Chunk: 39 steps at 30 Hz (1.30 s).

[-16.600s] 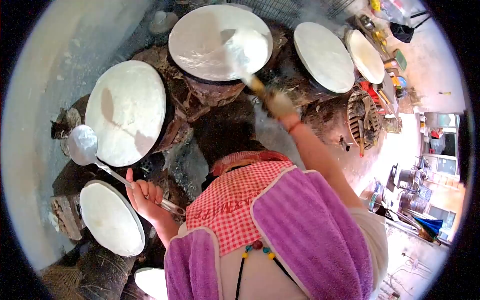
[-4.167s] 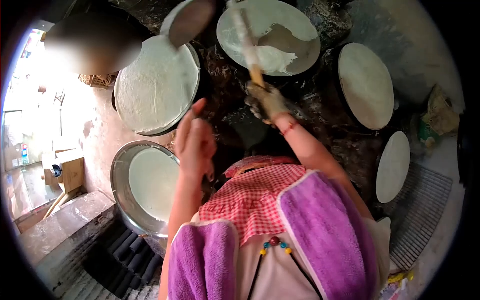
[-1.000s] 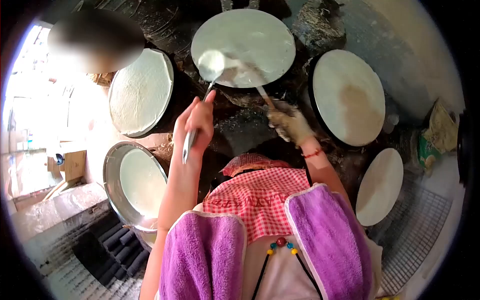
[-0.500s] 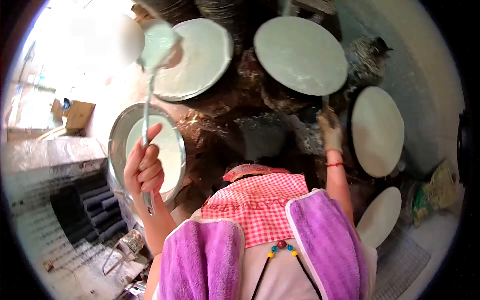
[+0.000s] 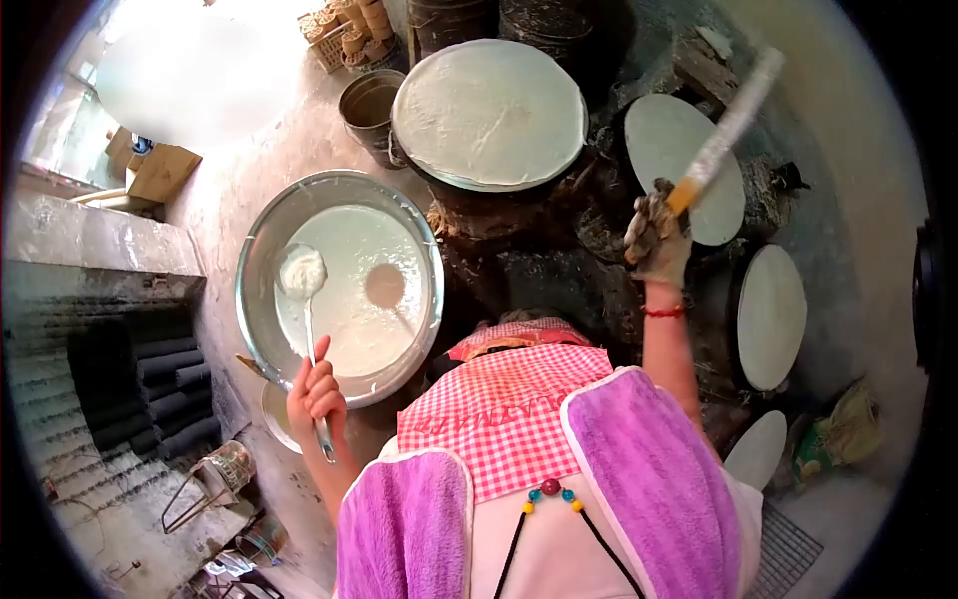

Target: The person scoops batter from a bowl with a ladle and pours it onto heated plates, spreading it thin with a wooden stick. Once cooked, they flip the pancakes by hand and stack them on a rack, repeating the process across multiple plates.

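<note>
My left hand (image 5: pixel 317 397) is closed round the handle of a metal ladle (image 5: pixel 302 274), whose bowl holds white batter over a wide metal basin (image 5: pixel 245 262). White batter (image 5: pixel 349 334) fills much of that basin. On the right, my right hand (image 5: pixel 661 238), in a dirty glove, grips the yellow handle of a long whitish blade (image 5: pixel 733 125) that points up and to the right. Behind the blade lies a round pan with a white layer (image 5: pixel 664 140). A larger round white sheet (image 5: pixel 489 115) covers the pan at the top middle.
A dark bucket (image 5: pixel 371 105) stands between the basin and the large pan. More white-covered rounds (image 5: pixel 771 317) lie at the right. Black cylinders (image 5: pixel 172 384) are stacked at the left, near a cardboard box (image 5: pixel 165 174). A green and yellow bag (image 5: pixel 838 434) lies at the lower right.
The ladle has come down from above the upper pan to over the basin. My right hand has risen, and the blade it holds now shows fully. The view has shifted.
</note>
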Each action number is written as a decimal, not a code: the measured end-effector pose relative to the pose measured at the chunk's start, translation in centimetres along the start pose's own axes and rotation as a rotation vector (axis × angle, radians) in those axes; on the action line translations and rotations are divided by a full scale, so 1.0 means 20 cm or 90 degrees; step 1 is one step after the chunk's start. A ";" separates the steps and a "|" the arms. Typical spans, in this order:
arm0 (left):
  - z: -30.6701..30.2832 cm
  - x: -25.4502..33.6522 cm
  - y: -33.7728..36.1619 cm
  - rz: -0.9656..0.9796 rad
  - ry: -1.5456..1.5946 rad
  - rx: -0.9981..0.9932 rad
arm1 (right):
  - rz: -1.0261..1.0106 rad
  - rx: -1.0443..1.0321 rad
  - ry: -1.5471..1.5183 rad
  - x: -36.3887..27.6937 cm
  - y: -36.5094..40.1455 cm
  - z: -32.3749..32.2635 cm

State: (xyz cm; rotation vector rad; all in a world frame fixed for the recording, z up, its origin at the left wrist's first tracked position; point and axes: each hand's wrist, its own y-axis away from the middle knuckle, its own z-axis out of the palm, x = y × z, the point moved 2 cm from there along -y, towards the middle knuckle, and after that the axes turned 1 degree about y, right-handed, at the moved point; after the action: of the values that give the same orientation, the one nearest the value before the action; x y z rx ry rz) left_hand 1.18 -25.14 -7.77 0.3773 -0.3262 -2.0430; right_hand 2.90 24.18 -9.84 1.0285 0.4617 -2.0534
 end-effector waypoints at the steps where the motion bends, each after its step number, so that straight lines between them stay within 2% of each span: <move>1: -0.04 0.01 0.01 0.015 0.017 0.007 | 0.055 0.058 0.050 -0.02 -0.06 0.04; 3: -0.10 0.02 0.00 0.017 0.045 -0.001 | 0.231 0.020 0.165 0.05 -0.22 -0.01; 4: -0.10 0.00 0.00 0.032 0.057 0.004 | 0.240 0.014 0.173 0.09 -0.28 -0.01; 6: -0.11 -0.06 0.01 0.063 0.088 -0.001 | 0.268 0.058 0.501 0.14 -0.39 0.02; 7: -0.10 -0.09 0.01 0.067 0.091 0.001 | 0.270 0.055 0.504 0.19 -0.51 -0.01; 9: -0.06 -0.15 0.03 0.084 0.111 -0.012 | 0.181 0.156 0.415 0.30 -0.76 -0.16; 11: -0.01 -0.19 0.02 0.086 0.107 0.009 | 0.192 0.184 0.372 0.23 -0.84 -0.01; 12: 0.01 -0.21 0.00 0.103 0.097 0.022 | 0.264 0.225 0.466 0.19 -0.91 0.04; 15: 0.05 -0.26 -0.06 0.143 0.060 0.077 | 0.308 0.293 0.711 0.19 -1.10 0.06; 17: 0.13 -0.30 -0.11 0.149 -0.121 0.161 | 0.175 0.189 0.567 0.22 -1.11 0.07; 18: 0.16 -0.31 -0.16 0.136 -0.150 0.186 | 0.163 0.146 0.635 0.23 -1.12 0.04; 20: 0.21 -0.32 -0.31 0.062 -0.210 0.110 | 0.158 0.087 0.699 0.25 -1.04 0.04; 22: 0.27 -0.36 -0.50 -0.012 -0.081 0.031 | 0.262 0.021 0.598 0.22 -0.87 0.07; 26: 0.28 -0.41 -0.99 -0.199 0.064 -0.152 | 0.266 -0.056 0.528 0.23 -0.51 0.01; 27: 0.31 -0.44 -1.10 -0.217 0.050 -0.141 | 0.276 -0.086 0.518 0.25 -0.45 -0.02; 29: 0.29 -0.47 -1.31 -0.176 -0.155 -0.115 | 0.288 -0.119 0.510 0.27 -0.41 -0.02; 31: 0.25 -0.50 -1.45 -0.075 -0.379 -0.043 | 0.356 -0.116 0.611 0.26 -0.42 0.05; 32: 0.25 -0.55 -1.47 -0.073 -0.378 -0.040 | 0.402 -0.126 0.658 0.24 -0.44 0.13; 33: 0.25 -0.59 -1.49 -0.012 -0.438 0.025 | 0.406 -0.128 0.657 0.30 -0.51 0.11; 34: 0.25 -0.60 -1.50 0.049 -0.498 0.091 | 0.232 -0.247 0.786 0.39 -0.59 0.09; 35: 0.23 -0.61 -1.50 0.050 -0.499 0.095 | 0.046 -0.364 0.899 0.44 -0.63 0.10; 36: 0.21 -0.61 -1.49 0.058 -0.473 0.100 | 0.231 -0.384 0.890 0.35 -0.62 0.32; 37: 0.19 -0.61 -1.47 0.067 -0.447 0.106 | 0.235 -0.386 0.888 0.40 -0.64 0.36; 39: 0.15 -0.59 -1.42 0.062 -0.396 0.104 | 0.160 -0.541 1.035 0.48 -0.70 0.41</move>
State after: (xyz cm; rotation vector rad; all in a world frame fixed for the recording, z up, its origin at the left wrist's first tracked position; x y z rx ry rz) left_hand -17.29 -1.23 -14.34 -0.1901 -0.8732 -2.0016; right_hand -15.81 23.33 -12.81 1.7860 1.6495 -0.2418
